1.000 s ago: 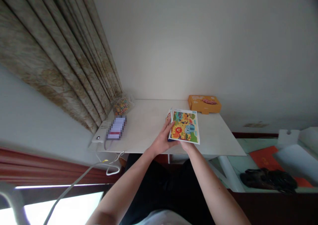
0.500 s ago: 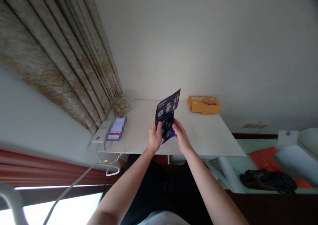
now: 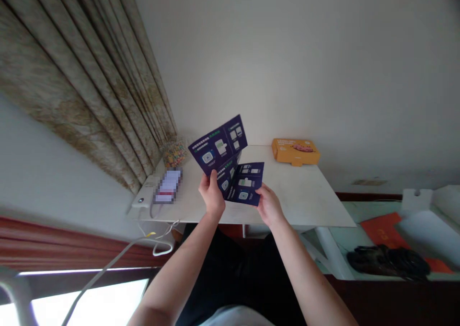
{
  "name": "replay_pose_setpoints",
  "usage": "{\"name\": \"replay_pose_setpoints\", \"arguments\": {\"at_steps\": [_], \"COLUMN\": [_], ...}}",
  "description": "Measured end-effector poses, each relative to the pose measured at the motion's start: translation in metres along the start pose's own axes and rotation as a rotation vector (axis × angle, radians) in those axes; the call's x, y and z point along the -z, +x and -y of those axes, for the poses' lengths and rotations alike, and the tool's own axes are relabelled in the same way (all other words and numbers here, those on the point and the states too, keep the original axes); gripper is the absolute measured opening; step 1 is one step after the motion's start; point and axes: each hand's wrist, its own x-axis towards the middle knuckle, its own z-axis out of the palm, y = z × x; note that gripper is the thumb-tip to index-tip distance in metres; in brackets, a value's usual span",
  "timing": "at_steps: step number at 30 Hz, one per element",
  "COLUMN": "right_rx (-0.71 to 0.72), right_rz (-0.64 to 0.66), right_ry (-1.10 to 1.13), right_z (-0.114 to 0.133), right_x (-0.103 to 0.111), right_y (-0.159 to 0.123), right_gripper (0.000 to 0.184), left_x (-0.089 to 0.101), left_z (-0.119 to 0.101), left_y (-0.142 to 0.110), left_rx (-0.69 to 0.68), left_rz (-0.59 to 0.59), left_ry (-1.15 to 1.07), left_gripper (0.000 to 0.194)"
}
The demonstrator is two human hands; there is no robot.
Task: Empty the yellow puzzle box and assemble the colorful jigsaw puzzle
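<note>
My left hand (image 3: 212, 194) and my right hand (image 3: 269, 205) hold a dark navy folded leaflet (image 3: 226, 160) up above the white table (image 3: 296, 196). It is spread open into several panels with printed diagrams and small pictures. My left fingers pinch its lower left edge, and my right fingers grip its lower right corner. The leaflet's colourful cartoon side faces away from me and is hidden.
An orange cardboard box (image 3: 295, 152) lies at the table's far right. A clear bag of colourful items (image 3: 175, 154) and a white power bank (image 3: 145, 194) with a blurred object (image 3: 167, 186) sit at the left, beside a curtain (image 3: 79, 86). A cable (image 3: 118, 251) hangs below.
The leaflet has been flipped from its colourful side to its navy side and unfolded wider. It now spreads up and to the left, and my hands have moved further apart.
</note>
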Motion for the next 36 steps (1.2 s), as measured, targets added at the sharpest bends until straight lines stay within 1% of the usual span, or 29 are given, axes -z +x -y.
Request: {"name": "replay_pose_setpoints", "arguments": {"at_steps": [2, 4, 7, 9, 10, 12, 15, 16, 18, 21, 24, 27, 29, 32, 34, 36], "right_rx": [0.061, 0.096, 0.103, 0.110, 0.110, 0.103, 0.081, 0.074, 0.060, 0.044, 0.058, 0.094, 0.110, 0.111, 0.101, 0.107], "right_rz": [-0.055, -0.098, -0.135, -0.143, -0.143, -0.138, -0.132, -0.132, -0.130, -0.117, -0.113, -0.119, -0.113, -0.075, -0.018, 0.072], "right_ry": [-0.015, -0.030, -0.073, -0.096, -0.106, -0.127, -0.163, -0.174, -0.197, -0.225, -0.223, -0.203, -0.187, -0.152, -0.121, -0.099], "right_z": [0.005, 0.013, 0.026, 0.031, 0.033, 0.033, 0.030, 0.029, 0.029, 0.032, 0.036, 0.037, 0.038, 0.039, 0.040, 0.042], "right_x": [0.008, 0.016, 0.029, 0.035, 0.037, 0.038, 0.038, 0.037, 0.037, 0.037, 0.037, 0.036, 0.035, 0.035, 0.034, 0.033], "right_y": [-0.002, -0.004, -0.006, -0.005, -0.005, -0.003, 0.001, 0.002, 0.003, 0.003, 0.003, 0.002, 0.002, 0.000, -0.001, -0.002], "right_gripper": [0.026, 0.026, 0.026, 0.028, 0.029, 0.031, 0.032, 0.034, 0.038, 0.041, 0.042, 0.043, 0.043, 0.044, 0.046, 0.051], "left_x": [0.002, 0.008, 0.025, 0.036, 0.041, 0.050, 0.059, 0.061, 0.064, 0.067, 0.070, 0.072, 0.072, 0.070, 0.066, 0.062], "left_z": [0.001, 0.005, 0.016, 0.025, 0.028, 0.033, 0.033, 0.032, 0.030, 0.029, 0.031, 0.036, 0.039, 0.040, 0.039, 0.038], "left_y": [0.014, 0.030, 0.051, 0.059, 0.061, 0.061, 0.056, 0.054, 0.051, 0.049, 0.049, 0.050, 0.049, 0.046, 0.043, 0.040], "left_rx": [0.024, 0.047, 0.122, 0.155, 0.149, 0.069, -0.140, -0.202, -0.299, -0.432, -0.510, -0.501, -0.463, -0.394, -0.326, -0.219], "left_rz": [-0.038, -0.036, 0.026, 0.085, 0.131, 0.285, 0.585, 0.669, 0.791, 0.890, 0.912, 0.846, 0.781, 0.731, 0.696, 0.628], "left_ry": [-0.062, -0.052, 0.005, 0.075, 0.126, 0.254, 0.439, 0.490, 0.581, 0.676, 0.728, 0.748, 0.732, 0.673, 0.617, 0.556], "left_gripper": [0.034, 0.037, 0.044, 0.042, 0.039, 0.035, 0.037, 0.038, 0.038, 0.039, 0.044, 0.044, 0.044, 0.044, 0.043, 0.042]}}
